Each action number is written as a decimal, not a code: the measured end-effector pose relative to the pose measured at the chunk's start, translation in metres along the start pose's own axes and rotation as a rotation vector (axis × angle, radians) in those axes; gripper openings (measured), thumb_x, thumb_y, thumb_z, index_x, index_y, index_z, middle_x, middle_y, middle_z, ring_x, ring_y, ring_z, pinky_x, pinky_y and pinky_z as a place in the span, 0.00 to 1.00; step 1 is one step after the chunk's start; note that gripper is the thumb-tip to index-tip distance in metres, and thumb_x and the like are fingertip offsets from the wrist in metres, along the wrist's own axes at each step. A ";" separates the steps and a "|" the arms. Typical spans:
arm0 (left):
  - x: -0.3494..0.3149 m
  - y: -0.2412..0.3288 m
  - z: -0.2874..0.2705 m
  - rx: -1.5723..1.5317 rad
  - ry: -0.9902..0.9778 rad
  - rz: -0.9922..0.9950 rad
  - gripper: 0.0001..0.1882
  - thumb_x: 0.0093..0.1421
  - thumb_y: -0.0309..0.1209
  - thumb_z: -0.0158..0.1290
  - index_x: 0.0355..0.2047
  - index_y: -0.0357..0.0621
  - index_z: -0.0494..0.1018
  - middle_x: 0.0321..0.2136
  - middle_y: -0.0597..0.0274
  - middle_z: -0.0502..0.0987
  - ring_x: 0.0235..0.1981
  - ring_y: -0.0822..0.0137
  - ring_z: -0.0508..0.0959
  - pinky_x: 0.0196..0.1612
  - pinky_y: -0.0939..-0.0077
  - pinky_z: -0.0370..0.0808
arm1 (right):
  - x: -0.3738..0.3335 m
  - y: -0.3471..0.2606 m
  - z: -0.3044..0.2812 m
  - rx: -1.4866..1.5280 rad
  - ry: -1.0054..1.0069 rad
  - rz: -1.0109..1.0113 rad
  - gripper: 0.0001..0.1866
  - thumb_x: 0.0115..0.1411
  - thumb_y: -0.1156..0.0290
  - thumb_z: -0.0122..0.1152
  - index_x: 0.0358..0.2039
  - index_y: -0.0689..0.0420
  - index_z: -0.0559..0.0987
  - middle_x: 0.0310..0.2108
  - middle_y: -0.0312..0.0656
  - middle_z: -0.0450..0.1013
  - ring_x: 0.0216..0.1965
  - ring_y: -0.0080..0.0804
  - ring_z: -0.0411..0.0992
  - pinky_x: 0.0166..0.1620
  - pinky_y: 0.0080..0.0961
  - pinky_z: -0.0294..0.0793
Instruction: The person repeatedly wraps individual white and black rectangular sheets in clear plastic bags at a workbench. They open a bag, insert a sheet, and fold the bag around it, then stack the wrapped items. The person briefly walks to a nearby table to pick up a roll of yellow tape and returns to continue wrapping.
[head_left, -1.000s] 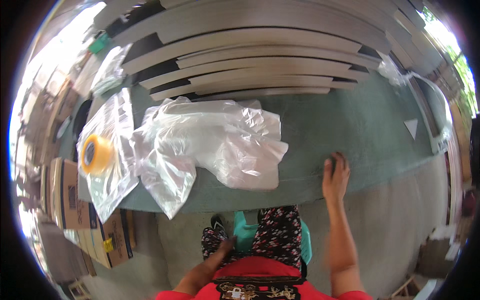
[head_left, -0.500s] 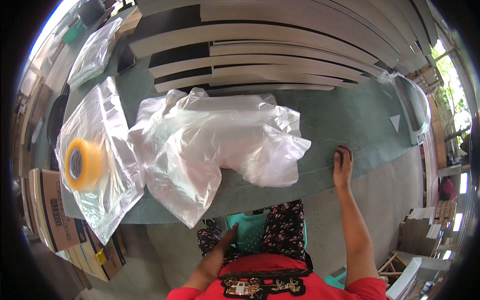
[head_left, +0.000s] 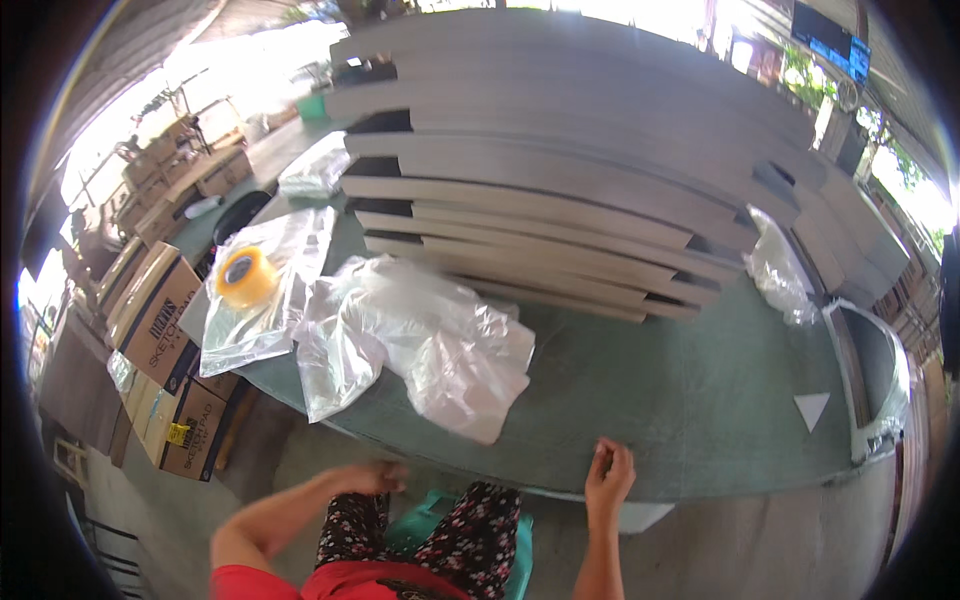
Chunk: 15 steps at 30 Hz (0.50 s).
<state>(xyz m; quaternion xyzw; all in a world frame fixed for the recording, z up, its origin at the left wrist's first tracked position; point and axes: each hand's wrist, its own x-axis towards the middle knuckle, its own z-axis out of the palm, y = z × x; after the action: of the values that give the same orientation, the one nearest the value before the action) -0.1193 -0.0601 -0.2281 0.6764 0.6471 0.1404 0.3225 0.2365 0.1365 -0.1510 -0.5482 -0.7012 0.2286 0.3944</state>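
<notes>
I have the right hand (head_left: 610,470) at the near edge of the table (head_left: 700,400), its fingers curled in loosely, and I cannot tell from here whether they close on anything. The left hand (head_left: 378,478) is off the table, above the left thigh of the flowered trousers (head_left: 470,535); it is blurred, so I cannot tell its grip either. Both hands look apart from the plastic bundle (head_left: 450,350), which lies crumpled on the table ahead of them, between the two but farther in.

Left of the bundle, and meeting it, I see a clear bag (head_left: 250,335) spread flat, with a yellow tape roll (head_left: 248,280) on top of it. Behind the bundle I get a tall stack of boards (head_left: 560,200), their ends stepped unevenly. Toward the right end of the table lie a white triangle (head_left: 811,410), some crumpled film (head_left: 780,270) and a framed piece (head_left: 870,380) that seems to be wrapped in plastic. Past the table's left edge I make out brown cartons (head_left: 160,320), stacked. Beneath the person is a green stool (head_left: 430,505), and high at the right hangs a lit screen (head_left: 830,42)
</notes>
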 end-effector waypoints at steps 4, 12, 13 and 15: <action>0.043 0.150 -0.205 0.498 0.450 -0.008 0.08 0.52 0.35 0.46 0.27 0.45 0.71 0.24 0.57 0.73 0.27 0.57 0.75 0.30 0.64 0.70 | 0.001 0.001 -0.015 0.141 0.020 0.023 0.09 0.50 0.70 0.58 0.22 0.63 0.74 0.20 0.46 0.70 0.23 0.41 0.68 0.27 0.31 0.66; 0.103 0.266 -0.443 1.159 1.087 0.147 0.33 0.43 0.33 0.58 0.49 0.43 0.58 0.44 0.52 0.66 0.43 0.54 0.68 0.46 0.63 0.64 | -0.001 0.014 -0.035 -0.271 -0.165 0.070 0.19 0.52 0.60 0.56 0.14 0.63 0.72 0.13 0.45 0.67 0.16 0.42 0.66 0.20 0.31 0.62; 0.113 0.259 -0.450 1.166 0.975 0.072 0.35 0.42 0.34 0.59 0.50 0.43 0.57 0.46 0.52 0.65 0.44 0.54 0.68 0.47 0.62 0.64 | -0.002 0.013 -0.040 -0.164 -0.165 0.139 0.20 0.53 0.60 0.54 0.14 0.63 0.71 0.13 0.45 0.67 0.16 0.40 0.66 0.20 0.31 0.61; 0.128 0.237 -0.451 1.176 1.082 0.098 0.31 0.44 0.26 0.55 0.49 0.43 0.56 0.44 0.52 0.67 0.44 0.55 0.68 0.47 0.63 0.64 | -0.008 0.011 -0.048 0.068 -0.160 0.272 0.22 0.55 0.58 0.50 0.12 0.63 0.71 0.12 0.45 0.66 0.16 0.37 0.66 0.19 0.31 0.60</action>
<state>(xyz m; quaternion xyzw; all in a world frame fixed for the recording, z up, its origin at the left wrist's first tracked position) -0.1918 0.1891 0.2289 0.6014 0.6513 0.0991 -0.4521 0.2824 0.1266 -0.1334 -0.6046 -0.6415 0.3466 0.3207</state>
